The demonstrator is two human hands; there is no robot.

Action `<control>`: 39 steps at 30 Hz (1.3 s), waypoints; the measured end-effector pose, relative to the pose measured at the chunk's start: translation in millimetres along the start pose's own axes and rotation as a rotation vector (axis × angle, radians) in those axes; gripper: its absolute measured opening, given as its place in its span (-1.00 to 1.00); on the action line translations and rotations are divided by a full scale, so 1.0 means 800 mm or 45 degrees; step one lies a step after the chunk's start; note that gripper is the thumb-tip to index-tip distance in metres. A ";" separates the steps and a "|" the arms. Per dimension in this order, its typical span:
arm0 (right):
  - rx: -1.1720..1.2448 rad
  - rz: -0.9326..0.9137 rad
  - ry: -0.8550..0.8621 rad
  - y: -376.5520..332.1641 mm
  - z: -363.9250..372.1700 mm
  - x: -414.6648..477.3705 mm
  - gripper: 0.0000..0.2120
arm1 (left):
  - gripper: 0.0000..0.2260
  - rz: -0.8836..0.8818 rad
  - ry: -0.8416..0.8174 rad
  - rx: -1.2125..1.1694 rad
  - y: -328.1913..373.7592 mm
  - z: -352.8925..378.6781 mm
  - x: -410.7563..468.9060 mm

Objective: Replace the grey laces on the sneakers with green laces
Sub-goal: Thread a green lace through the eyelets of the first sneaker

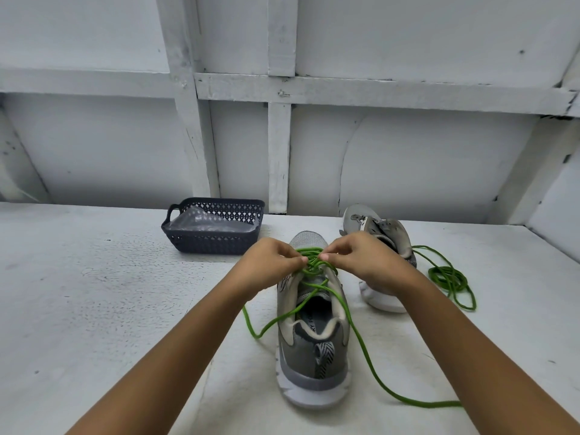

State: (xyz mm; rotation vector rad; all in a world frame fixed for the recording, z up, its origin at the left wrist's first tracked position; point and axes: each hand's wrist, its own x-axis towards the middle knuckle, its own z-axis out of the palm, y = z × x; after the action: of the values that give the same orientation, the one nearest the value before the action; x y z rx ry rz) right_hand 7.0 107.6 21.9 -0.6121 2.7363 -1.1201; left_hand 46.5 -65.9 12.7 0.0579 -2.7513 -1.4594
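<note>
A grey sneaker [312,350] stands in front of me, heel toward me and toe pointing away. A green lace [364,346] is threaded across its eyelets, and its two loose ends trail off the heel to the left and right. My left hand [270,265] and my right hand [357,255] meet over the middle eyelets, each pinching the green lace. A second grey sneaker [376,233] lies behind my right hand, partly hidden by it. Another green lace [448,277] lies coiled beside that shoe.
A dark plastic basket [213,240] holding a clear plastic bag stands at the back left of the white table [94,309]. A white panelled wall [408,158] rises right behind the table.
</note>
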 end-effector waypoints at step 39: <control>1.102 0.377 0.363 0.013 0.041 -0.023 -0.80 | -0.80 -0.295 0.328 -1.160 -0.026 0.035 -0.013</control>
State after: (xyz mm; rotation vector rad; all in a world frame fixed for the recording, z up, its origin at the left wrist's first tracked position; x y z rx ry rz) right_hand 28.7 100.6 -10.0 0.0772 2.0665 -2.1829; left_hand 56.6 -54.0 -20.3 0.4999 -1.7119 -2.3960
